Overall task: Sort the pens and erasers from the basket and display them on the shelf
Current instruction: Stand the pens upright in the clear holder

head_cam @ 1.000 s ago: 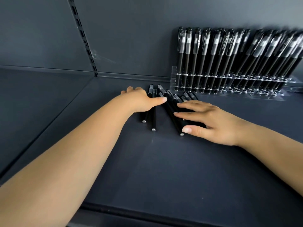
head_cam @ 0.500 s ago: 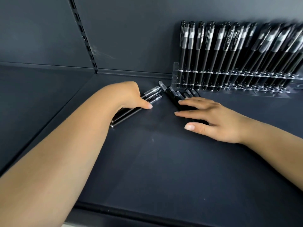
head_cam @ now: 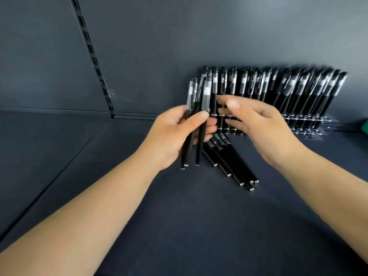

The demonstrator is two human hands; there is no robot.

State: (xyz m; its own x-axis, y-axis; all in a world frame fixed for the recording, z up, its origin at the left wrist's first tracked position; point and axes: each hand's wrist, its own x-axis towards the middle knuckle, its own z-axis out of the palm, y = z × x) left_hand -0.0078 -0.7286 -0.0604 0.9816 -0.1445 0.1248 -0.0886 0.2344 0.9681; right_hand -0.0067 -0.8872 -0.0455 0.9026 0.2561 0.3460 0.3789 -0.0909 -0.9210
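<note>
Head view, looking down at a dark shelf (head_cam: 179, 226). Left hand (head_cam: 175, 134) grips a small bunch of black pens (head_cam: 199, 120), thumb curled across them; their long axis stands nearly upright, clear caps on top, butt ends hanging below the palm. Right hand (head_cam: 256, 126) hovers just to their right, fingers loosely spread and holding nothing, fingertips pointing toward the bunch and close to it. Behind both hands, against the back wall, a clear rack (head_cam: 310, 124) holds a long row of the same pens upright. More loose pens (head_cam: 229, 160) lie flat on the shelf beneath the hands, slanting toward the viewer's right. Likely next: the right hand, the nearer to the rack, picks one pen from the bunch.
</note>
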